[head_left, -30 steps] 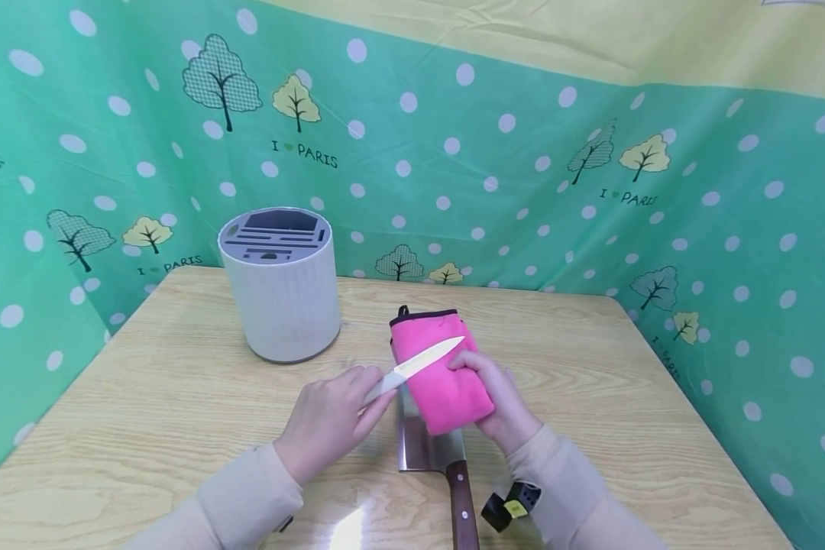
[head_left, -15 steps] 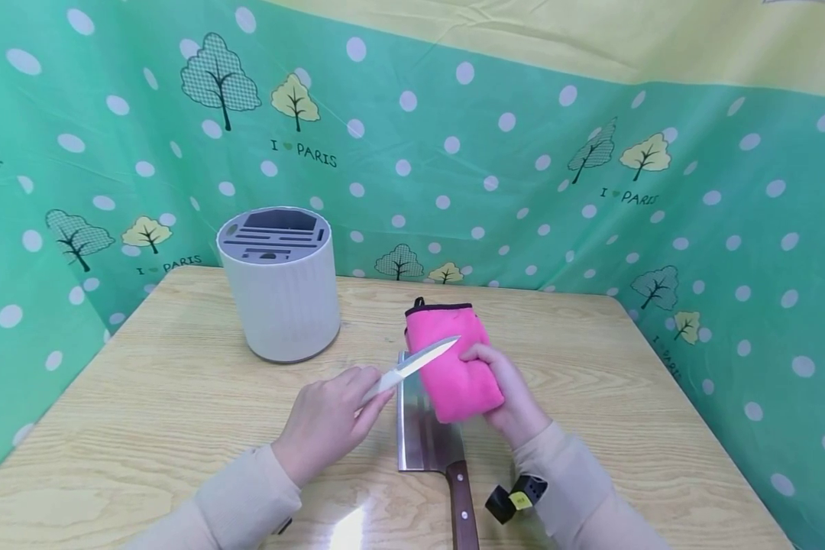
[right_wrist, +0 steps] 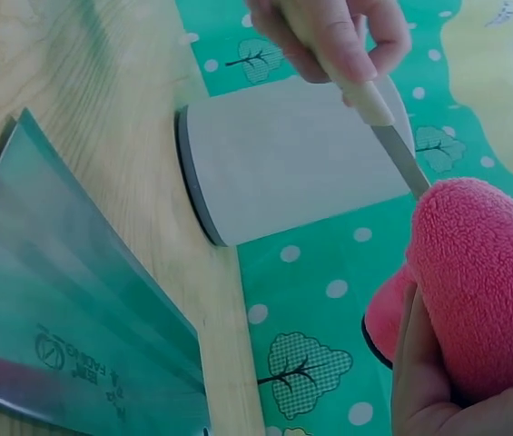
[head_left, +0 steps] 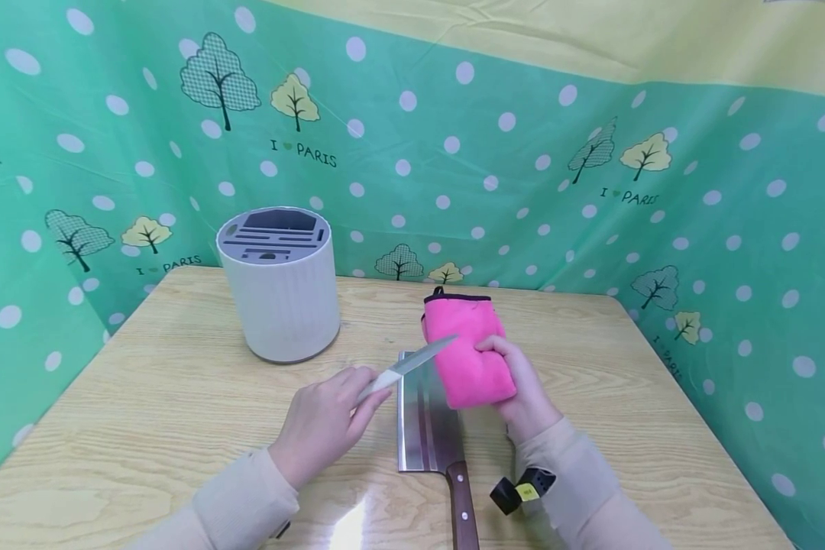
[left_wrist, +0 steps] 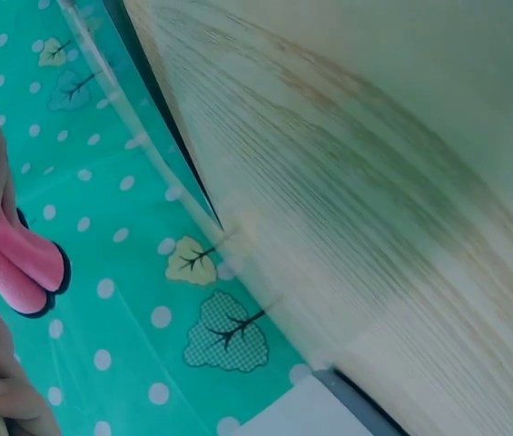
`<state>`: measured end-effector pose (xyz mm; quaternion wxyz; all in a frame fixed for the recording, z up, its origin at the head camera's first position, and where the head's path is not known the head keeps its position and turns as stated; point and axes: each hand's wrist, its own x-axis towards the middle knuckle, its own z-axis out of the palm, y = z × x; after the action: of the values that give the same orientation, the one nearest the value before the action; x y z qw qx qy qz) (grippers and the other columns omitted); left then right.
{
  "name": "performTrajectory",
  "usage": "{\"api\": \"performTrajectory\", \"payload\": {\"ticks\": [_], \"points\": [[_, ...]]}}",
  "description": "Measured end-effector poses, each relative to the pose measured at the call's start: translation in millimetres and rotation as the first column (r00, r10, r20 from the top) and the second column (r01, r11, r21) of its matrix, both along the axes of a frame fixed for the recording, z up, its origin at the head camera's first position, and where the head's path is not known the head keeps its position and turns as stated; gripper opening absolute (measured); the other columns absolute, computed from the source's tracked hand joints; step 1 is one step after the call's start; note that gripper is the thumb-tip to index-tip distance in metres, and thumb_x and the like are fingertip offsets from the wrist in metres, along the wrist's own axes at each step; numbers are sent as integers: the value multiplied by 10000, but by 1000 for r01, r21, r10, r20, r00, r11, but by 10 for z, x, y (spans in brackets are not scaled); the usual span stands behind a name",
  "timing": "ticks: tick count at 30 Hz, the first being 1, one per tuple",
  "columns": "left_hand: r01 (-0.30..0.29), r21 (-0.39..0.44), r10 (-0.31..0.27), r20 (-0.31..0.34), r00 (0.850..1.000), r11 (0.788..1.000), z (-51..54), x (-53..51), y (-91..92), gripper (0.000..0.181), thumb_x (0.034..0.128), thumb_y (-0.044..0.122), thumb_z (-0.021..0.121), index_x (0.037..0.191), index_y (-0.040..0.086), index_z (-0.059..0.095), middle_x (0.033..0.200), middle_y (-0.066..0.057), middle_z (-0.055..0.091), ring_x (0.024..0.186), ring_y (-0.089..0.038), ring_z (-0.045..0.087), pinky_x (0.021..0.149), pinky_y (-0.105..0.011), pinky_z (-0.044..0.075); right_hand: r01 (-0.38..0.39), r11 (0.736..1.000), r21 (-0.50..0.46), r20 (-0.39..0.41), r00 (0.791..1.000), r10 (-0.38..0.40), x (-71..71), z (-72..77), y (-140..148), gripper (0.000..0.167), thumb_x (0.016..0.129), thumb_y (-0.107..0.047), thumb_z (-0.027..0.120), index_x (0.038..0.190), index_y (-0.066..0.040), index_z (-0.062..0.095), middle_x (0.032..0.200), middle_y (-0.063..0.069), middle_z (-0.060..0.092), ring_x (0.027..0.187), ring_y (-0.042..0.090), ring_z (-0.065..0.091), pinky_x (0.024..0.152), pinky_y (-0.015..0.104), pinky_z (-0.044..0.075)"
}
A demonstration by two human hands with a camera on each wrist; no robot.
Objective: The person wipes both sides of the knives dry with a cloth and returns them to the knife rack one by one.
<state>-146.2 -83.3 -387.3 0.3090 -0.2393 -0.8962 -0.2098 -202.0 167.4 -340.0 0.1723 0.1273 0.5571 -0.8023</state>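
Note:
My left hand (head_left: 326,420) grips the white handle of a small paring knife (head_left: 422,357), its blade pointing up and to the right. In my right hand (head_left: 522,386) is a folded pink cloth (head_left: 470,351) with black edging, held above the table. The knife's tip reaches the cloth's left side in the head view; the right wrist view shows the blade (right_wrist: 403,162) passing behind the cloth (right_wrist: 492,272), so I cannot tell whether they touch. Below the hands a cleaver (head_left: 429,428) with a brown wooden handle lies flat on the table.
A white ribbed knife block (head_left: 282,298) with a grey slotted top stands at the back left of the wooden table (head_left: 144,412). Green dotted fabric (head_left: 454,183) hangs behind and at the sides. A black strap device (head_left: 522,490) is on my right wrist.
My right hand has moved the pink cloth up and to the right, toward the knife's tip, uncovering more of the cleaver's blade. The left hand has barely moved, its blade turning slightly.

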Motion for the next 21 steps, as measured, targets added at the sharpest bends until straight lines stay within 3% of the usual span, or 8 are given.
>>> {"api": "performTrajectory", "payload": {"ticks": [10, 14, 21], "points": [[-18, 4, 18, 21, 1000, 1000, -25, 31, 32, 231, 870, 265, 734, 1042, 117, 688, 785, 69, 670, 534, 2, 440, 446, -131, 321, 23, 999, -41, -32, 999, -24, -37, 49, 35, 255, 942, -174, 420, 1181, -193, 333, 970, -57, 539, 791, 75, 564, 711, 196, 476], [7, 26, -8, 60, 998, 1000, -11, 65, 59, 244, 855, 214, 727, 1064, 92, 697, 782, 52, 677, 526, 27, 420, 444, -120, 315, 31, 997, -68, -53, 998, -35, -41, 72, 32, 254, 947, -156, 411, 1184, -204, 333, 969, -59, 539, 787, 75, 568, 705, 190, 477], [15, 36, -20, 144, 989, 999, 3, 97, 110, 231, 878, 205, 704, 1088, 108, 703, 593, 131, 469, 501, 29, 308, 442, -153, 270, 39, 996, -79, -76, 996, -45, -45, 110, 8, 208, 956, -163, 406, 1158, -189, 364, 944, -79, 566, 773, 65, 583, 703, 189, 480]]}}
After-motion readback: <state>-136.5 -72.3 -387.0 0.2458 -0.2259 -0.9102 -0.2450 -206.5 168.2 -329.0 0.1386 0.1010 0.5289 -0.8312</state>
